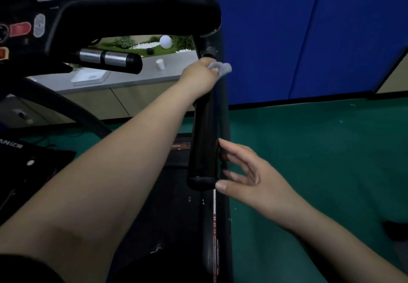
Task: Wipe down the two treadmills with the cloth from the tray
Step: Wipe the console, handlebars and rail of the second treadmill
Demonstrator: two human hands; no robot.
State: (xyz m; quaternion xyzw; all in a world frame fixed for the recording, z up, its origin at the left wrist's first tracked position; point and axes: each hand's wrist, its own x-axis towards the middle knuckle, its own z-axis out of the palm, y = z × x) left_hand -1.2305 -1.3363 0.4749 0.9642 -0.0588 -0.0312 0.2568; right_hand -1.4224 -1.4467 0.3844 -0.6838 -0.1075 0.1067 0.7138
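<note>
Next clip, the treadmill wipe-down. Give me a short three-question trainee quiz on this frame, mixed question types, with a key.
1. True or false: the left hand grips the grey cloth against the upper end of the black handrail.
2. Multiple choice: the right hand is
A. holding a second cloth
B. open, fingers spread, beside the handrail's lower end
C. pressing the red button on the console
3. Fill in: on the grey counter behind the treadmill stands a small white ____.

Key: 1 true; 2 B; 3 cup.
</note>
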